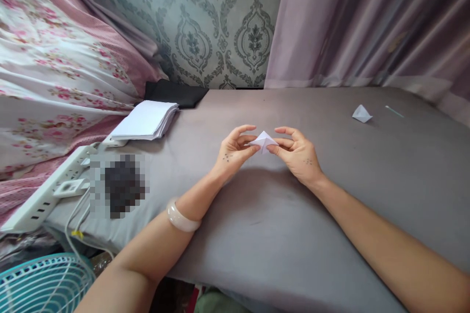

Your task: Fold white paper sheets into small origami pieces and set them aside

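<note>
Between my two hands, a small piece of folded white paper is held up above the grey-covered table, its peak pointing away from me. My left hand pinches its left side between thumb and fingers, with the index finger raised off it. On the other side, my right hand grips the right corner in the same way, index finger also lifted. The fingers behind the paper are partly hidden. Off to the right lies another folded white paper piece, apart from both hands.
A stack of white paper lies at the left, beside a black flat item. Along the left edge runs a white power strip with cables. A thin light stick rests at far right. A teal fan stands lower left.
</note>
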Tool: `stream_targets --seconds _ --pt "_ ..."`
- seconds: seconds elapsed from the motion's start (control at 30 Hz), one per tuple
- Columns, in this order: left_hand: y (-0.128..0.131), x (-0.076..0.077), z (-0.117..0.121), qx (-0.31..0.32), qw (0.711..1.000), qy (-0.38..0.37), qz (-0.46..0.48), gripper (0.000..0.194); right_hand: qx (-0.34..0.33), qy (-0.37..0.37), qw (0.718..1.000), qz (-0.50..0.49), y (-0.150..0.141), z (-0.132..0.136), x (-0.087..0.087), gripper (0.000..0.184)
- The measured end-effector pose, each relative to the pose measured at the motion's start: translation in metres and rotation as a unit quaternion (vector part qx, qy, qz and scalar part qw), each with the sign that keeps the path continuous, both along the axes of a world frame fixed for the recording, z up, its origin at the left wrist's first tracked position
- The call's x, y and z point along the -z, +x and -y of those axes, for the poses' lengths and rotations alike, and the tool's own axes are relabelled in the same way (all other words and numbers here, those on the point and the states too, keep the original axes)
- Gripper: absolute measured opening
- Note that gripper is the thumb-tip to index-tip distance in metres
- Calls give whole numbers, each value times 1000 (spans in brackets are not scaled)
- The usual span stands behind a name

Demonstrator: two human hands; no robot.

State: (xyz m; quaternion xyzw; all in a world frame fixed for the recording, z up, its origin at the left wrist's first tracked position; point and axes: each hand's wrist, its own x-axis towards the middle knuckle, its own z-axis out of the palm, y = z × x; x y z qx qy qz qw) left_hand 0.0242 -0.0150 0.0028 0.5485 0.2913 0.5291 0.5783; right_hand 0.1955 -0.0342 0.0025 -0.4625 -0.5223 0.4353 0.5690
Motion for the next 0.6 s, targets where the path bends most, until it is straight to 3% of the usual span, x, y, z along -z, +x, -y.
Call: stream_targets --seconds 0.23,0.33,0.5,0.6 --pt "-4 -3 1 34 995 -25 -85 36 -36 48 992 108 -3 4 3 43" --pt "-4 -3 1 25 996 -47 -77 27 -27 58 990 128 -4 6 2 41" --pt "-3 0 -5 -5 989 -142 27 26 -62 -16 998 27 -9 6 2 43" --pt "-1 0 -5 -12 982 -175 66 28 -95 -66 993 23 -11 8 1 37"
